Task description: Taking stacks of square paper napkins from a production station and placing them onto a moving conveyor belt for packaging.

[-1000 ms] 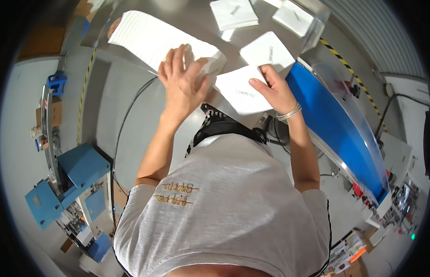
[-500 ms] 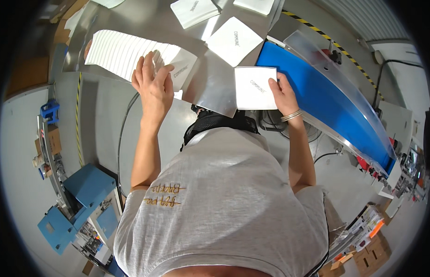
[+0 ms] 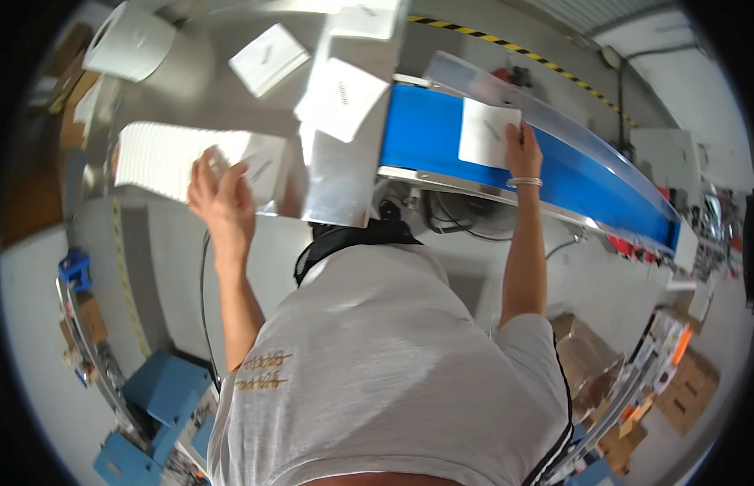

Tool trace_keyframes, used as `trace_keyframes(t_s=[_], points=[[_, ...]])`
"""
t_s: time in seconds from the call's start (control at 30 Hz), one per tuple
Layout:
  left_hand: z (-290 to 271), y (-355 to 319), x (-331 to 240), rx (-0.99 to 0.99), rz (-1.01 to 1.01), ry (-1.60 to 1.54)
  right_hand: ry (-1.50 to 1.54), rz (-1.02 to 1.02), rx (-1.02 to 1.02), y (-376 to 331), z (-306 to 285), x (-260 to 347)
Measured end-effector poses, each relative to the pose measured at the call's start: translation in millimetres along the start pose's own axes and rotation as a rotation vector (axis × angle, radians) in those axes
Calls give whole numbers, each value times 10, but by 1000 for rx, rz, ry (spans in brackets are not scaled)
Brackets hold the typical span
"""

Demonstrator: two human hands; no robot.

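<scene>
Nearest the camera: your grey shirt (image 3: 377, 364) fills the lower middle of the view, both forearms reaching up and away from it, well apart from each other.

Left hand (image 3: 223, 194): it rests at the near end of the long white stack of packets (image 3: 170, 162), which lies on its side on the steel table (image 3: 344, 182). Your fingers curl over the top of the end packet (image 3: 259, 170), apparently gripping it; how firm the pinch is cannot be told from this angle. Judgement: the stack lies edge-on so that single packets peel off its end, and your hand sits there for that reason.

Right hand (image 3: 523, 142): it lies flat, fingers extended, on the lower right edge of a white square packet (image 3: 486, 134) that sits on the blue conveyor belt (image 3: 506, 166). The hand presses or steadies rather than clamps; the palm looks open. A thin bracelet shows at the wrist. Judgement: the flat touch keeps the packet square on the belt.

Further out: two loose white packets (image 3: 340, 97) and (image 3: 267, 58) lie tilted on the steel table beyond the stack, apart from both hands. A clear guard rail (image 3: 555, 121) runs along the far side of the belt, likely to keep packets from sliding off.

Farthest: a white roll (image 3: 138, 40) sits at the upper left corner of the table. Yellow-black floor tape (image 3: 523, 57) runs behind the conveyor.
</scene>
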State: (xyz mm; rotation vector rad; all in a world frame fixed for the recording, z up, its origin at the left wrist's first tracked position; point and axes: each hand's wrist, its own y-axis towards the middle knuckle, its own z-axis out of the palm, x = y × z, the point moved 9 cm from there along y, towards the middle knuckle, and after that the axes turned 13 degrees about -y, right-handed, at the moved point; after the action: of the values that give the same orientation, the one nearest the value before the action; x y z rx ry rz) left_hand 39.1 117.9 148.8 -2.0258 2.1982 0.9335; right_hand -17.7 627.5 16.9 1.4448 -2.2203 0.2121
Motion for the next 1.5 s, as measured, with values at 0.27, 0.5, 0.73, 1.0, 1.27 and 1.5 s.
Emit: trace_keyframes(t_s=[0.27,0.5,0.73,1.0,1.27,1.5], points=[[11,58,10,33,-37,-16,-263,-93,-167,207,-312,-742],[-6,44,-59,9,-8,-29,-475,-222,-361,175,-720,73],[-56,22,-41,2,-36,-64,144,-621,410,-239,700,2710],[-60,64,-8,2,-31,-96,-328,-496,750,-25,1684,2824],[-66,18,42,-18,-62,-77,409,-208,704,-624,1012,2386],[20,18,52,8,-36,-36,490,47,283,-193,551,565]])
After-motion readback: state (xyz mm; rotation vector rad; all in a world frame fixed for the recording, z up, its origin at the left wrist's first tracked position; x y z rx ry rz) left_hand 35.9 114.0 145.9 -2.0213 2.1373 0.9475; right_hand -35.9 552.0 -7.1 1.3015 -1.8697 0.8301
